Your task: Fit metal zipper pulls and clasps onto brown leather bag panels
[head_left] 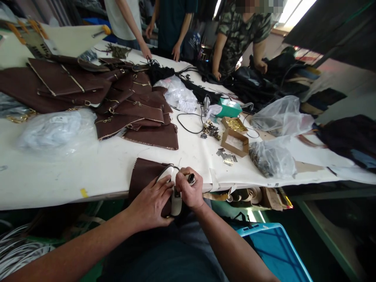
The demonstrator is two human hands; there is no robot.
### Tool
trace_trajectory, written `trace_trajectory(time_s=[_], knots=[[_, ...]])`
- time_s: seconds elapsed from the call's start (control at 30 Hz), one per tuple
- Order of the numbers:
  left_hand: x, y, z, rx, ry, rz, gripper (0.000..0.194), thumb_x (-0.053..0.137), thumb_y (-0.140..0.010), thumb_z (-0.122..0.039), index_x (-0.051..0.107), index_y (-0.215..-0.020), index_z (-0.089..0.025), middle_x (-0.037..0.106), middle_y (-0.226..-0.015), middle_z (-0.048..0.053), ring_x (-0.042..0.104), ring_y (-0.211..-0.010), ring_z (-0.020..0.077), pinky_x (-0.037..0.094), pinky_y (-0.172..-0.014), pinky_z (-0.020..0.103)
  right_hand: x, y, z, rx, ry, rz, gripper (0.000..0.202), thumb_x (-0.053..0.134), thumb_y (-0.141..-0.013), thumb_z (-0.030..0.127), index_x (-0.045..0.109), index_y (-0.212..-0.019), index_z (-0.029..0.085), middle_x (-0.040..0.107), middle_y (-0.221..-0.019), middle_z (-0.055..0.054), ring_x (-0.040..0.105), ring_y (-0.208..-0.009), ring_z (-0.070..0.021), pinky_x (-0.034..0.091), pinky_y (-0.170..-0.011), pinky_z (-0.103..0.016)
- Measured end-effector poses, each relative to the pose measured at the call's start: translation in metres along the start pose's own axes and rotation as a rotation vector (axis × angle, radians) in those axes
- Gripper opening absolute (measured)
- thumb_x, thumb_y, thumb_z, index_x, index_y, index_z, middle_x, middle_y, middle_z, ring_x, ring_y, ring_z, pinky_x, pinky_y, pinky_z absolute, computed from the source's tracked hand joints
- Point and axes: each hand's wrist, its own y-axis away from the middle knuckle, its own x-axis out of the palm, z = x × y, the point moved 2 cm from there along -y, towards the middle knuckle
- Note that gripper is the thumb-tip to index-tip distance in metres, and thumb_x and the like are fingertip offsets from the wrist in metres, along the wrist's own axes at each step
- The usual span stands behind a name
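Observation:
A dark brown leather piece [143, 172] lies at the table's front edge. My left hand [154, 201] rests on it with fingers stretched out, pressing beside a pale, rounded piece [176, 203] that bears a small metal plate. Wrapped round a tool with a dark, round end [191, 179], my right hand [190, 188] is closed just right of that plate. The tool's lower tip is hidden by the fingers. Loose metal plates [226, 156] lie to the right, near an open cardboard box [235, 142] and a second box of gold-coloured bits [235, 124].
Brown leather pieces [138, 105] are piled at the left behind a plastic bag [54, 129]. A green box [229, 107], a cable and clear bags [273, 156] are on the right. A blue crate [273, 243] stands below. Three people stand across the white table [111, 168].

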Motion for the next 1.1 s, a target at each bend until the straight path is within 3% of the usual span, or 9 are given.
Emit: trace_trajectory(time_s=[0.13, 0.33, 0.5, 0.6, 0.7, 0.8, 0.9, 1.0, 1.1], knots=[[-0.001, 0.0, -0.003, -0.011, -0.028, 0.009, 0.072, 0.082, -0.077, -0.05, 0.064, -0.135, -0.013, 0.065, -0.149, 0.017, 0.041, -0.155, 0.0387, 0.033, -0.13, 0.053, -0.004, 0.002, -0.004, -0.045, -0.086, -0.098, 0.039, 0.07, -0.094, 0.052, 0.054, -0.073, 0.024, 0.056, -0.064, 0.001, 0.05, -0.057, -0.0148, 0.042, -0.055, -0.029], [-0.003, 0.0, -0.006, -0.044, -0.047, 0.06, 0.075, 0.08, -0.077, -0.056, 0.064, -0.137, -0.013, 0.065, -0.152, 0.016, 0.039, -0.157, 0.0365, 0.026, -0.133, 0.05, -0.014, 0.006, -0.011, 0.168, -0.113, -0.169, 0.039, 0.069, -0.093, 0.052, 0.051, -0.072, 0.025, 0.048, -0.05, 0.007, 0.042, -0.046, -0.0129, 0.037, -0.05, -0.028], [-0.002, 0.003, -0.015, -0.031, -0.096, 0.002, 0.078, 0.082, -0.076, -0.055, 0.064, -0.14, -0.014, 0.062, -0.155, 0.015, 0.039, -0.156, 0.0377, 0.03, -0.131, 0.051, -0.044, 0.059, -0.018, 0.32, 0.118, -0.3, 0.042, 0.077, -0.085, 0.054, 0.055, -0.066, 0.024, 0.055, -0.056, 0.002, 0.049, -0.056, -0.0165, 0.041, -0.055, -0.029], [0.004, 0.004, -0.017, -0.002, -0.144, -0.069, 0.083, 0.084, -0.071, -0.058, 0.064, -0.141, -0.018, 0.066, -0.15, 0.013, 0.045, -0.152, 0.0379, 0.042, -0.125, 0.049, -0.038, 0.093, -0.042, 0.485, 0.084, -0.173, 0.035, 0.084, -0.074, 0.052, 0.067, -0.076, 0.021, 0.066, -0.069, -0.002, 0.057, -0.066, -0.0208, 0.045, -0.061, -0.032], [0.002, -0.002, -0.016, 0.159, -0.294, -0.15, 0.079, 0.083, -0.073, -0.057, 0.064, -0.14, -0.021, 0.071, -0.145, 0.01, 0.054, -0.145, 0.0367, 0.037, -0.128, 0.049, -0.025, 0.097, -0.054, 0.456, -0.107, -0.112, 0.035, 0.082, -0.071, 0.047, 0.073, -0.089, 0.019, 0.073, -0.083, -0.005, 0.064, -0.077, -0.0249, 0.052, -0.073, -0.035], [-0.02, -0.009, -0.023, 0.357, -0.431, -0.248, 0.055, 0.075, -0.086, -0.037, 0.064, -0.138, -0.02, 0.077, -0.133, 0.006, 0.065, -0.133, 0.0299, 0.023, -0.135, 0.046, -0.03, 0.079, -0.03, 0.326, -0.168, -0.052, 0.024, 0.077, -0.072, 0.037, 0.069, -0.086, 0.018, 0.069, -0.08, -0.002, 0.059, -0.074, -0.0207, 0.049, -0.072, -0.031], [-0.057, -0.016, -0.039, 0.379, -0.371, -0.35, 0.046, 0.069, -0.091, -0.035, 0.065, -0.135, -0.022, 0.08, -0.126, 0.006, 0.072, -0.122, 0.0282, 0.031, -0.132, 0.047, -0.055, 0.055, 0.022, 0.247, 0.007, 0.118, 0.011, 0.071, -0.073, 0.026, 0.063, -0.076, 0.019, 0.056, -0.068, 0.004, 0.045, -0.064, -0.0136, 0.037, -0.059, -0.026], [-0.087, -0.024, -0.055, 0.215, -0.241, -0.389, 0.052, 0.072, -0.088, -0.04, 0.065, -0.137, -0.023, 0.075, -0.136, 0.013, 0.068, -0.128, 0.0334, 0.045, -0.122, 0.052, -0.082, 0.029, 0.077, 0.151, 0.31, 0.385, 0.005, 0.068, -0.073, 0.02, 0.069, -0.078, 0.018, 0.056, -0.066, 0.005, 0.043, -0.062, -0.0117, 0.032, -0.055, -0.023], [-0.088, -0.028, -0.06, -0.086, -0.026, -0.312, 0.047, 0.075, -0.08, -0.031, 0.073, -0.127, -0.023, 0.077, -0.129, 0.013, 0.071, -0.119, 0.0348, 0.056, -0.106, 0.048, -0.092, 0.004, 0.116, 0.059, 0.539, 0.631, 0.01, 0.07, -0.07, 0.018, 0.075, -0.078, 0.02, 0.06, -0.064, 0.006, 0.046, -0.058, -0.0109, 0.032, -0.053, -0.022]])
